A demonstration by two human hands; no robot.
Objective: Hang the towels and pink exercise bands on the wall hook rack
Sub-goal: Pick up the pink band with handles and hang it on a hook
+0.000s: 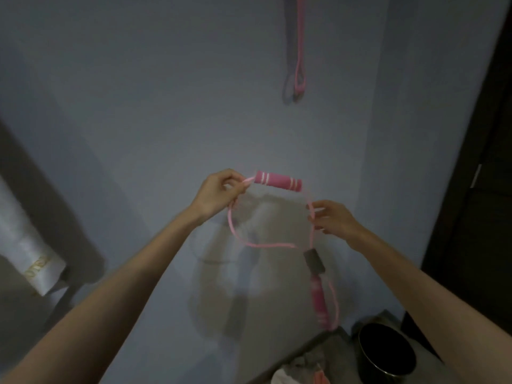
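Left grip [221, 189] and right grip [331, 218] are each pinching the cord of the pink exercise band [263, 246], holding it up before the wall [138, 106] — it is sagging limp and looking light. Probably best taken beside the foam handle [278, 181].

pink band w/ foam handles [278, 181] | held mid-air, dangling | 2nd pink band [299, 65] hangs on wall

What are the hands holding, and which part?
The pink exercise band, by its thin cord. The left hand pinches the cord beside the top foam handle; the right hand pinches it further along.
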